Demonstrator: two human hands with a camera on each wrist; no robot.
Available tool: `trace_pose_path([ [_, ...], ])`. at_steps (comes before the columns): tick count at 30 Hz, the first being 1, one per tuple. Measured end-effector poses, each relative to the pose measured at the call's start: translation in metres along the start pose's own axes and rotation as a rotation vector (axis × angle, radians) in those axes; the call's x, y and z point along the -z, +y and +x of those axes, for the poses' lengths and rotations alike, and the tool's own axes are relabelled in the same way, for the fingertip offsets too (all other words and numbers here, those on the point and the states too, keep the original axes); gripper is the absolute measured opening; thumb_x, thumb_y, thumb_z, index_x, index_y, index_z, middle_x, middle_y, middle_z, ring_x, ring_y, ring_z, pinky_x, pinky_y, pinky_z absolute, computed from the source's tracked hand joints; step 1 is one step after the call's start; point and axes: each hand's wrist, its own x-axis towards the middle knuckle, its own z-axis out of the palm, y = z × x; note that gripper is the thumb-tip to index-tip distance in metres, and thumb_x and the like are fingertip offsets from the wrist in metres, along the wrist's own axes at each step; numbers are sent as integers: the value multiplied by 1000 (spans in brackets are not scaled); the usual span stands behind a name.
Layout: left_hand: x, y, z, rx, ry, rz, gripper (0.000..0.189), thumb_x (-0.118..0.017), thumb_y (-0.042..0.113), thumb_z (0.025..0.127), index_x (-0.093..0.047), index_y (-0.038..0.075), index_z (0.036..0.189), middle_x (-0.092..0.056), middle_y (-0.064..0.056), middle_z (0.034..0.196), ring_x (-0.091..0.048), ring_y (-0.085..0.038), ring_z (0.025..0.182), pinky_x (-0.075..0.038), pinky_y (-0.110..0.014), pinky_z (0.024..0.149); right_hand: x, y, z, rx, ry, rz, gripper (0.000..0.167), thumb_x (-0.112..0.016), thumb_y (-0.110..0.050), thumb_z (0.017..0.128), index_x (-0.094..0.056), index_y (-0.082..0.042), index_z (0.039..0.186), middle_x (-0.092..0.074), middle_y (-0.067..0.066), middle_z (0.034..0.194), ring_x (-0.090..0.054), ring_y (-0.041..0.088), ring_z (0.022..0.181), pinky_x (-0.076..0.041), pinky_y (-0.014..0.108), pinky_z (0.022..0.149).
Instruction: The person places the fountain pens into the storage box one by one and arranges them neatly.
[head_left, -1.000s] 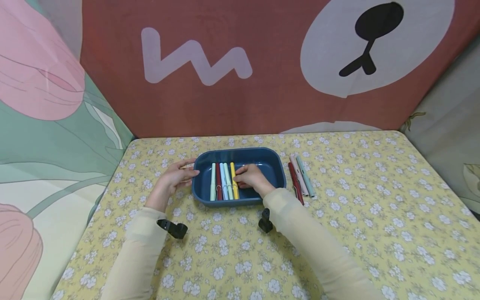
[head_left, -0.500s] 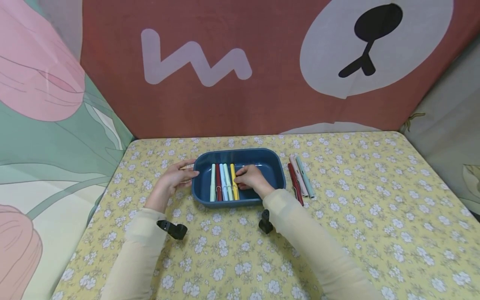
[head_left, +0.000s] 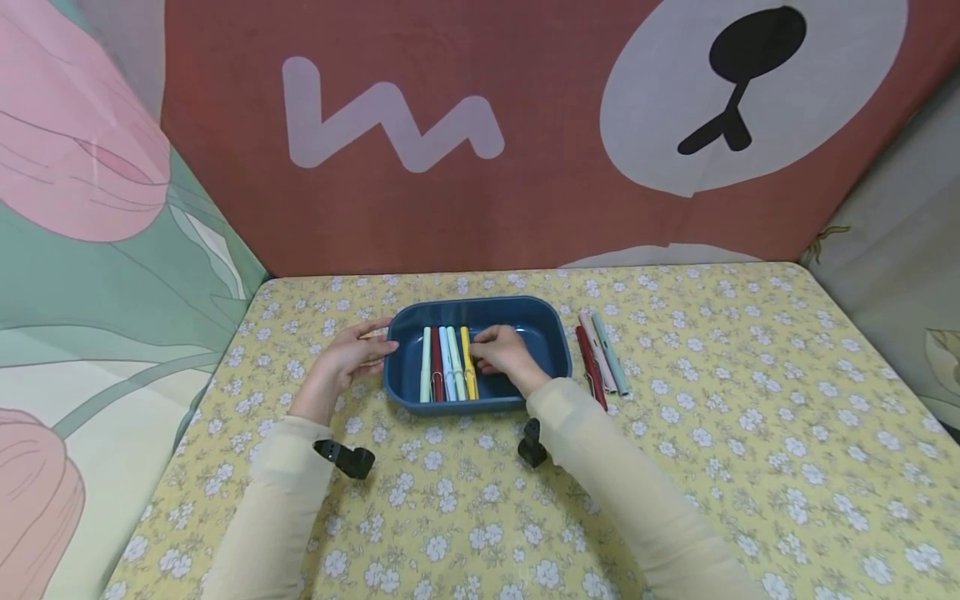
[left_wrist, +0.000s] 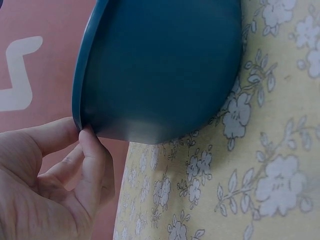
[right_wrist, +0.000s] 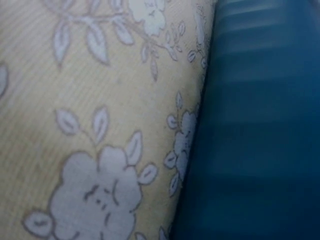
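A dark blue rectangular tray (head_left: 517, 406) stands on the table. My left hand (head_left: 350, 354) pinches its left rim between thumb and fingers, also seen close up in the left wrist view, where the tray's end wall (left_wrist: 165, 70) fills much of the picture. Inside lie several capped pens side by side: a pale green pen (head_left: 426, 367), a dark red pen (head_left: 437, 358), a light blue pen (head_left: 447, 367), another pale green pen (head_left: 456, 362) and a yellow pen (head_left: 467, 354). My right hand (head_left: 504, 352) reaches into the tray and pinches the yellow pen; its fingertips are partly hidden.
To the right of the tray, a red pen (head_left: 591, 367), a pale pink pen (head_left: 597, 350) and a grey-green pen (head_left: 611, 354) lie together on the yellow flowered tablecloth (head_left: 720, 433). The right wrist view has only cloth and the tray's outer wall (right_wrist: 255, 130).
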Motion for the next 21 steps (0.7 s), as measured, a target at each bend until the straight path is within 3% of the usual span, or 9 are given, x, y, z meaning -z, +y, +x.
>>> trace_pose_path([
  [6, 0, 0, 1, 4, 8, -8, 61, -56, 13, 97, -30, 21, 151, -27, -15, 154, -57, 1, 71, -51, -13, 59, 1, -3, 0, 10, 11, 57, 28, -61, -15, 93, -59, -3, 119, -60, 6, 85, -58, 10, 65, -55, 22, 62],
  [13, 0, -1, 1, 3, 3, -22, 61, -56, 13, 96, -31, 21, 151, -29, -15, 152, -56, 1, 68, -52, -14, 59, 2, -2, 0, 78, 25, 138, 33, -58, -15, 95, -57, -2, 126, -64, 11, 98, -59, 11, 69, -57, 25, 69],
  [21, 1, -2, 1, -2, -7, -25, 61, -56, 13, 97, -30, 21, 151, -27, -15, 153, -57, 1, 69, -52, -13, 59, 5, -2, -3, 191, 34, 314, 36, -54, -12, 97, -53, 2, 131, -61, 23, 113, -60, 10, 74, -58, 26, 74],
])
